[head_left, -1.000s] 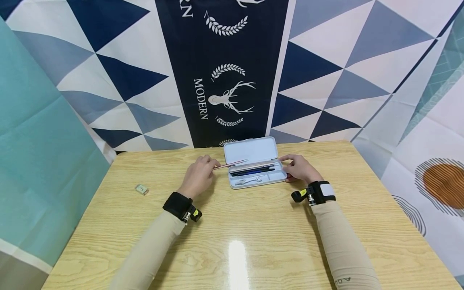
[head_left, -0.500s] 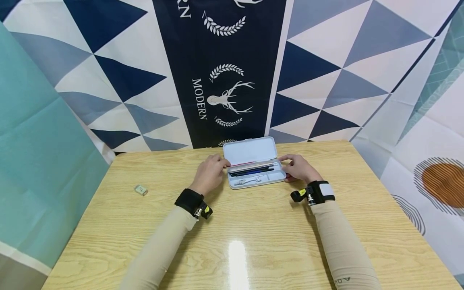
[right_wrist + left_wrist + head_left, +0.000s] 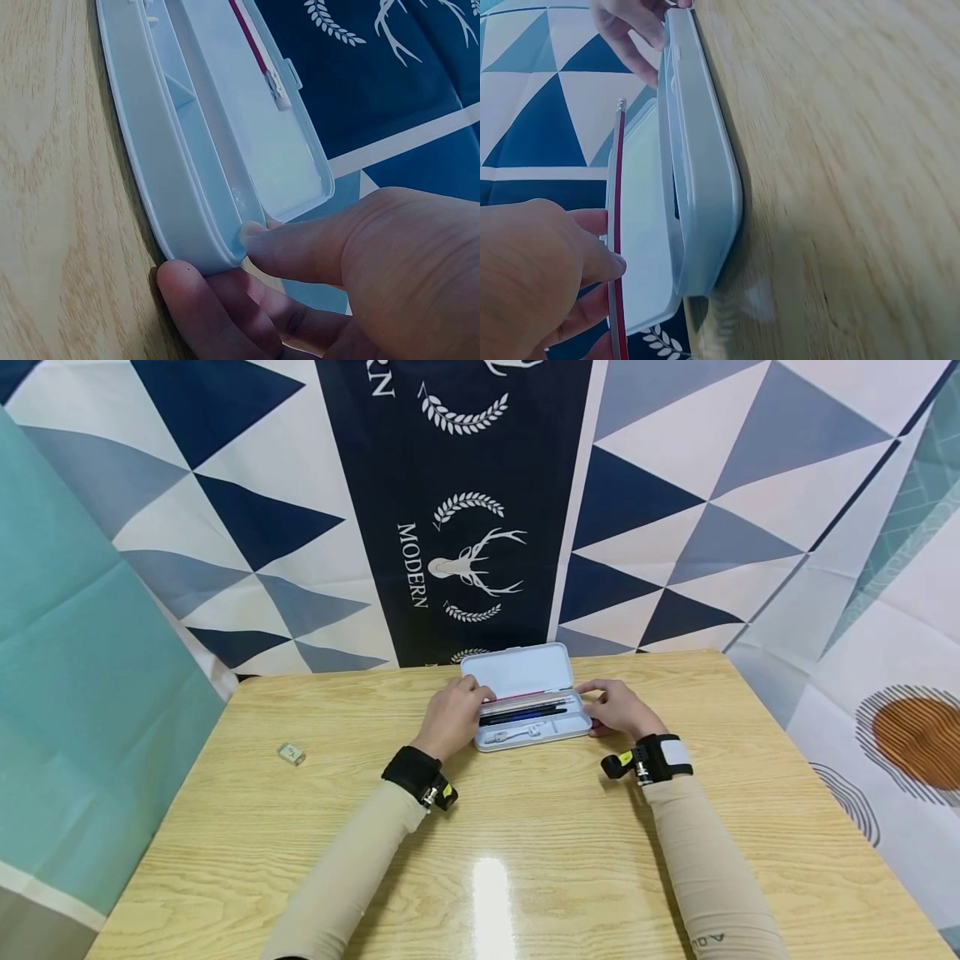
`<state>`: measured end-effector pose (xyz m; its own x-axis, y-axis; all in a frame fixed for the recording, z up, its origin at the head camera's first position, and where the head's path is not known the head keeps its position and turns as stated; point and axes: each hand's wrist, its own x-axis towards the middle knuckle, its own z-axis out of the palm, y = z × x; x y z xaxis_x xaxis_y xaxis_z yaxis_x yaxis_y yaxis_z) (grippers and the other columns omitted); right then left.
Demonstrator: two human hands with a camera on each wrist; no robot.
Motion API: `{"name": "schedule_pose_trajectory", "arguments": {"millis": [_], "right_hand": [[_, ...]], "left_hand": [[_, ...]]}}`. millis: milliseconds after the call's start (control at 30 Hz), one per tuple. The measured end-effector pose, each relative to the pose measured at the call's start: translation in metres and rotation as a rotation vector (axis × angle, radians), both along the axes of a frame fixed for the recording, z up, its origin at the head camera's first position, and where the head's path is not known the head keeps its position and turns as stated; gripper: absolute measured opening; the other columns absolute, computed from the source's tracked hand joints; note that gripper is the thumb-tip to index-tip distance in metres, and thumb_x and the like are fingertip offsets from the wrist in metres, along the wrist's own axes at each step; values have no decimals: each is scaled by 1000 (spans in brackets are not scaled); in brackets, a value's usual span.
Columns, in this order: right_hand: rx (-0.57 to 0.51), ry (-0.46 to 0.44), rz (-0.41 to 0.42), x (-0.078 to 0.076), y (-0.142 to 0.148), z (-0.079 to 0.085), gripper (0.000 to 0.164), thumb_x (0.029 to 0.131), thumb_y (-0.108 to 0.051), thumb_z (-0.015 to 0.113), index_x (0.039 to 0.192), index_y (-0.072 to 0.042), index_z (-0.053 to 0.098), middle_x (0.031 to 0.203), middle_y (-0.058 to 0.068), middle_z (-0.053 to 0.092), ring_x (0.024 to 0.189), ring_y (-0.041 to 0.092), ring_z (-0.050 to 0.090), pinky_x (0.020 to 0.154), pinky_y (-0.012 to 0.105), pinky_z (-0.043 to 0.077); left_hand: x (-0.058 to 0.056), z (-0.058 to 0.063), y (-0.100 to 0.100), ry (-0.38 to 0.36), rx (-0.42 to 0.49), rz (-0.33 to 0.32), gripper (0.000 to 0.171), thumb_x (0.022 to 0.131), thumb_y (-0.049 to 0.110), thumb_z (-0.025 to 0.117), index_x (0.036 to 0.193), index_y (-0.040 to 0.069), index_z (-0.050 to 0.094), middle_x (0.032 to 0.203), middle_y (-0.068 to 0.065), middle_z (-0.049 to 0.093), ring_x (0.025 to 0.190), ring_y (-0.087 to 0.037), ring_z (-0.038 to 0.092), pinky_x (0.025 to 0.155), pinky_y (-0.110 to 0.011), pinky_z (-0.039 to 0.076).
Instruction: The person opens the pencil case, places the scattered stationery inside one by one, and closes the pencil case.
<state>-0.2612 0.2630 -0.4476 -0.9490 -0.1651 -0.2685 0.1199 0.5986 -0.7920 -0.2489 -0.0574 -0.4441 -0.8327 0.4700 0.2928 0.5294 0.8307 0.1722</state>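
A red and silver pencil (image 3: 619, 187) with an eraser end is pinched by my left hand (image 3: 453, 718) between thumb and fingers. It is over the far side of an open light-blue pencil case (image 3: 517, 672), in front of the raised lid. My right hand (image 3: 618, 706) grips the case's right end, thumb over the rim and fingers against the outer wall, as the right wrist view shows. Inside the case lie several dark pens (image 3: 525, 716) and a short white cable (image 3: 513, 733) in the front compartment. My left hand hides the case's left end in the head view.
A small pale block (image 3: 291, 753) lies on the wooden table (image 3: 555, 852), left of my left hand. Behind the case, a patterned cloth (image 3: 480, 468) hangs at the table's back edge. More cloth hangs at both sides.
My left hand has moved right with the pencil, from beside the case to over its left end. The pencil now lies along the lid's lower edge. My right hand keeps its place.
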Motion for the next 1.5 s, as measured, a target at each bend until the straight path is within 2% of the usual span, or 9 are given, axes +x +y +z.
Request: {"name": "schedule_pose_trajectory", "arguments": {"millis": [500, 967, 1067, 1200, 1267, 1300, 1333, 1433, 1500], "right_hand": [[11, 7, 0, 0, 0, -1, 53, 113, -6, 56, 164, 5, 50, 108, 23, 66, 73, 16, 72, 66, 29, 67], [7, 4, -5, -1, -1, -3, 52, 113, -6, 55, 164, 3, 51, 109, 23, 67, 73, 14, 73, 66, 27, 67], [9, -4, -4, -2, 0, -4, 53, 113, -7, 56, 165, 3, 50, 110, 22, 66, 75, 15, 73, 67, 28, 67], [6, -6, -3, -4, 1, -6, 53, 113, -7, 56, 165, 3, 50, 108, 21, 66, 75, 15, 73, 68, 28, 68], [3, -4, -3, -4, 1, -6, 53, 113, -7, 56, 165, 3, 50, 106, 20, 66, 74, 15, 73, 67, 28, 68], [3, -4, -5, -5, 2, -6, 53, 113, -7, 56, 165, 3, 50, 106, 20, 65, 75, 15, 73, 67, 28, 68], [4, -6, -8, -5, 2, -6, 53, 113, -7, 56, 165, 2, 50, 107, 20, 65, 75, 15, 73, 67, 28, 68], [6, -14, -15, -5, 2, -5, 54, 113, -7, 56, 166, 1, 50, 109, 20, 63, 77, 16, 73, 68, 28, 68], [8, -18, -17, -5, 1, -5, 54, 113, -7, 56, 166, 1, 50, 112, 22, 63, 77, 16, 73, 68, 28, 68]], "left_hand": [[-7, 1, 20, 10, 2, -20, 37, 99, -4, 77, 129, 16, 84, 118, -10, 77, 105, -27, 70, 88, -39, 65], [-12, -13, 32, -19, 31, -8, 35, 101, -4, 75, 127, 16, 85, 117, -10, 77, 108, -28, 73, 89, -41, 67], [-37, -49, 32, 2, 43, -14, 34, 101, -1, 74, 127, 19, 84, 115, -6, 76, 107, -25, 72, 86, -40, 66], [-42, -57, 31, -21, 56, -31, 35, 102, -2, 73, 128, 18, 85, 115, -7, 77, 107, -25, 72, 87, -41, 67], [-39, -53, 31, 2, 46, -32, 34, 102, -3, 73, 127, 17, 85, 115, -7, 78, 106, -25, 72, 88, -40, 67], [-31, -43, 32, -11, 47, -36, 35, 101, -4, 74, 127, 16, 85, 115, -8, 78, 106, -26, 73, 88, -42, 67], [-30, -42, 32, -3, 38, -36, 35, 100, -3, 75, 127, 17, 85, 115, -7, 78, 106, -25, 73, 88, -41, 67], [-35, -52, 34, 20, 19, -29, 38, 97, -2, 79, 128, 20, 85, 115, -5, 77, 106, -23, 72, 87, -38, 66], [-23, -36, 36, -31, 19, -30, 39, 96, -4, 80, 129, 17, 84, 117, -8, 78, 108, -25, 73, 89, -41, 67]]}}
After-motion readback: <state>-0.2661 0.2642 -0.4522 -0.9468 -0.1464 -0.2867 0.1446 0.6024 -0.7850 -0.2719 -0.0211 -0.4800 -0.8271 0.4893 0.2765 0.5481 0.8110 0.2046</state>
